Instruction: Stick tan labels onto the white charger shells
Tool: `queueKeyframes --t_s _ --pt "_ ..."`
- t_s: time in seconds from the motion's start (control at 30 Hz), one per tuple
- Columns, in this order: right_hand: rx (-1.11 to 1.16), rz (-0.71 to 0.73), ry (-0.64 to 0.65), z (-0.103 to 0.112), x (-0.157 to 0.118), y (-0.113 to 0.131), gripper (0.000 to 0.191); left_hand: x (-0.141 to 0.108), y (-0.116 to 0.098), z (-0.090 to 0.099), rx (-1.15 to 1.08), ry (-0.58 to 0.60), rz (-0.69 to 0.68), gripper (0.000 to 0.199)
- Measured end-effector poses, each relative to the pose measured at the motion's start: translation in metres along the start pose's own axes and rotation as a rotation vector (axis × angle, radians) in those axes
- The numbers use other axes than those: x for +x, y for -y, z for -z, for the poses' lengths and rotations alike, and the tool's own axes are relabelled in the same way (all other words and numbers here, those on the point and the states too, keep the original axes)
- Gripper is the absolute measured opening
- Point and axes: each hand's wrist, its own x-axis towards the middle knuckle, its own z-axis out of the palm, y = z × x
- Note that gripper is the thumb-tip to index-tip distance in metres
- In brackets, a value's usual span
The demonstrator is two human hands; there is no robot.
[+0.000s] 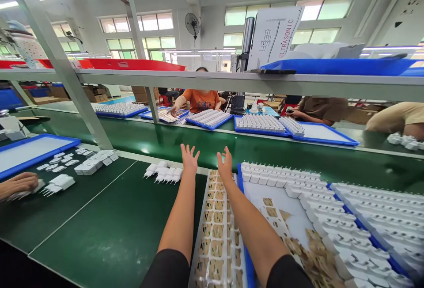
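Observation:
Both arms reach forward over the green bench. My left hand (190,159) is raised with its fingers spread and holds nothing. To its left lies a small group of white plug chargers (168,173) with metal prongs. My right hand (225,164) also has its fingers apart and nothing in it. Below it runs a long pale strip tray (217,226) whose cells hold brown adhesive pieces. Right of my right arm sits a blue-rimmed tray (241,182) with rows of white chargers (311,191) and loose brown paper pieces (318,252).
Another person's hand (21,185) is at the left edge, near white chargers (59,183) and flat white covers (91,164). A metal shelf (212,78) crosses above, carrying red and blue trays. A co-worker in orange (202,99) sits across the green belt (159,140).

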Motion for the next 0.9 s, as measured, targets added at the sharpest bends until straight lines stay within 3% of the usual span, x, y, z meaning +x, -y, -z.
queueKeyframes --t_s 0.23,0.43,0.53,0.63,0.77,0.9 --pt "-0.200 0.025 0.033 0.004 0.002 -0.008 0.057 0.003 0.005 0.005 0.039 0.033 0.025 0.071" --pt "-0.509 0.114 0.312 0.001 -0.012 -0.007 0.024 0.003 0.022 0.000 0.185 0.038 0.108 0.053" --pt "-0.645 0.142 0.441 0.000 -0.018 -0.004 0.022 0.002 0.016 0.011 0.277 0.075 0.156 0.039" --pt "-0.734 0.160 0.516 0.000 -0.018 -0.001 0.024 0.006 -0.025 0.049 0.333 0.049 0.128 0.030" --pt "-0.787 0.165 0.554 0.000 -0.017 0.004 0.026 0.022 -0.113 0.111 0.395 -0.016 0.117 0.035" --pt "-0.796 0.160 0.566 0.000 -0.019 0.007 0.026 0.044 -0.176 0.141 0.468 -0.022 0.206 0.041"
